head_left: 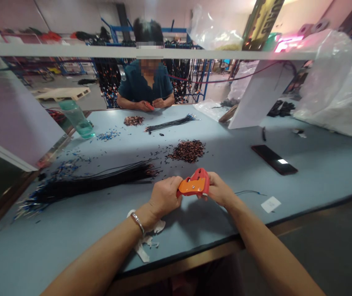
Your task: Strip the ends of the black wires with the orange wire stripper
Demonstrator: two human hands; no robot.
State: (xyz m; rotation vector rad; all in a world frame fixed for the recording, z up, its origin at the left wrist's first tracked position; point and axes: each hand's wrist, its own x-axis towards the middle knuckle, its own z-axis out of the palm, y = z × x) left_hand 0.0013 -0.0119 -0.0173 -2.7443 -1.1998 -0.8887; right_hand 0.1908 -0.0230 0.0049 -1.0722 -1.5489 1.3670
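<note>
My left hand [166, 195] is closed round the handle of a red and orange wire stripper [193, 187], held above the table in front of me. At the tool's red head, my right hand [218, 190] is closed with its fingers pinched. A thin black wire [250, 192] with a blue piece near its end trails out to the right from behind that hand; the part between my fingers is hidden. To the left lies a thick bundle of black wires [92, 181] with blue and white ends. Beyond the tool sits a pile of small copper and dark bits [189, 151].
Across the table [225, 144] a person [145, 84] holds a red tool near a smaller wire bundle [171, 123]. A phone [274, 159] and white card [271, 204] lie right, a green bottle [78, 119] stands left, tissue [143, 248] lies near the front edge.
</note>
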